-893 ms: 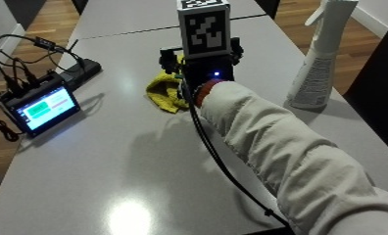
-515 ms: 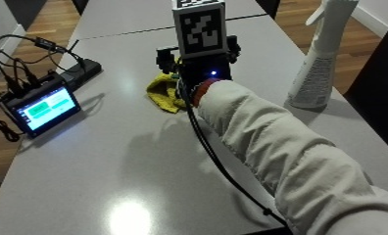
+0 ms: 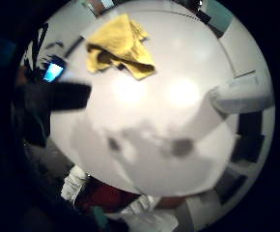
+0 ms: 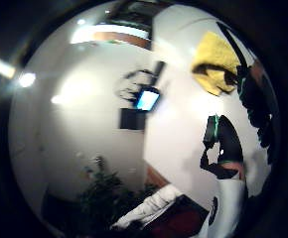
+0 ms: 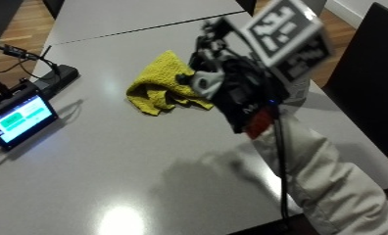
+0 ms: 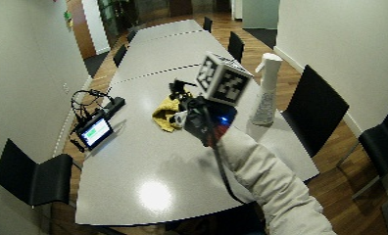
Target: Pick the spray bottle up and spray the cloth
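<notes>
Screen-lit device (image 5: 19,119) sits at the left edge of the outside view on the grey table (image 5: 115,171), with a black power strip (image 5: 58,77) and cables just above it. Right of these, in the upper middle of the frame, a crumpled yellow cloth (image 5: 158,88) lies on the table. Just right of the cloth, the gloved right hand (image 5: 236,95) is raised above the table, its back toward the camera; a pale sleeve (image 5: 331,186) runs from it to the lower right corner. Whether its fingers are curled or straight cannot be told from any view, and nothing shows in their hold.

In the wide outside view, the white spray bottle (image 6: 266,90) stands upright on the table in the upper right of the frame, to the right of the hand and apart from it. A black chair (image 6: 321,110) stands beyond the table edge, right of the bottle. The little finger side palm view shows the cloth (image 3: 120,46) and the bottle's base (image 3: 241,94) well apart on the table.
</notes>
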`<state>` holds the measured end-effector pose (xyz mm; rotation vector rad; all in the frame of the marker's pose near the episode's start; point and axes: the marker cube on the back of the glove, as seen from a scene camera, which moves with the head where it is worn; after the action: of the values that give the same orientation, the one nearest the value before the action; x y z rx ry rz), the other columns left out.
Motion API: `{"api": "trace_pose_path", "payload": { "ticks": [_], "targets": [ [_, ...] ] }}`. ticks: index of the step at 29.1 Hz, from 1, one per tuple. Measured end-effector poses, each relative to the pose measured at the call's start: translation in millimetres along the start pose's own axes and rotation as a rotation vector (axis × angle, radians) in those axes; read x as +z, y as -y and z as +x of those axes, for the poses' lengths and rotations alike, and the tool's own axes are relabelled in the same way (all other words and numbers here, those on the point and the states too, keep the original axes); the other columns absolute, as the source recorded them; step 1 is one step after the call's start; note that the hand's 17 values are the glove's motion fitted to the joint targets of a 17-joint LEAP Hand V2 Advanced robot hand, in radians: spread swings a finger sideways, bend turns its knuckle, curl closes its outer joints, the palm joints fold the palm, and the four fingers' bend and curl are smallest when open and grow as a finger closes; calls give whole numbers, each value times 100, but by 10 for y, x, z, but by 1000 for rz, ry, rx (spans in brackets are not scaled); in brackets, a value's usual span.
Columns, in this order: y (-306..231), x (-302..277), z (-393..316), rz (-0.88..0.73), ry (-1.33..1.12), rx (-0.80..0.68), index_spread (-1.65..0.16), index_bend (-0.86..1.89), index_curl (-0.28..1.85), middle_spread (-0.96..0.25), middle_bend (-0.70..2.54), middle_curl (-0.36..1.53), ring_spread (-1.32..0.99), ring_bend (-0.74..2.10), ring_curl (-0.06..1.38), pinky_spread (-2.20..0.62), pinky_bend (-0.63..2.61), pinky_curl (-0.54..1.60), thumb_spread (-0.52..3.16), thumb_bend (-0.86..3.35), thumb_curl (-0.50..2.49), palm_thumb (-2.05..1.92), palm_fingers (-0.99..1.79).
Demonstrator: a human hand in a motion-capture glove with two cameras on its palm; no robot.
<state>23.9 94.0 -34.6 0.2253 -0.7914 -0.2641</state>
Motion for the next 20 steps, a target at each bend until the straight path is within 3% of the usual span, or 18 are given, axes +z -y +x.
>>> {"api": "trace_pose_path", "payload": {
  "ticks": [2,5,9,12,16,17,20],
  "targets": [
    [-231,-217,-4,105,272,-106,-21,19,34,-8,57,39,-14,78,42,-21,81,41,79,29,39,88,102],
    [-363,-427,51,205,442,-190,-22,24,38,-8,54,40,-14,66,40,-20,67,40,78,28,41,93,84],
    [-327,-830,673,550,445,-96,-26,43,47,-11,59,44,-15,44,39,-13,32,34,83,27,42,95,33],
    [-122,-1001,1309,661,373,0,-30,28,44,-7,50,41,-13,40,38,-6,29,33,82,21,42,93,0],
    [75,-998,1822,527,395,105,-33,7,33,-5,55,40,-12,50,33,1,21,25,80,16,43,94,20],
    [99,-987,1917,492,400,120,-33,2,29,-6,59,41,-12,58,34,4,21,24,80,16,43,95,38],
    [90,-965,2076,454,429,134,-31,18,30,-8,59,41,-13,63,31,4,20,20,79,17,46,101,75]
  ]
}}
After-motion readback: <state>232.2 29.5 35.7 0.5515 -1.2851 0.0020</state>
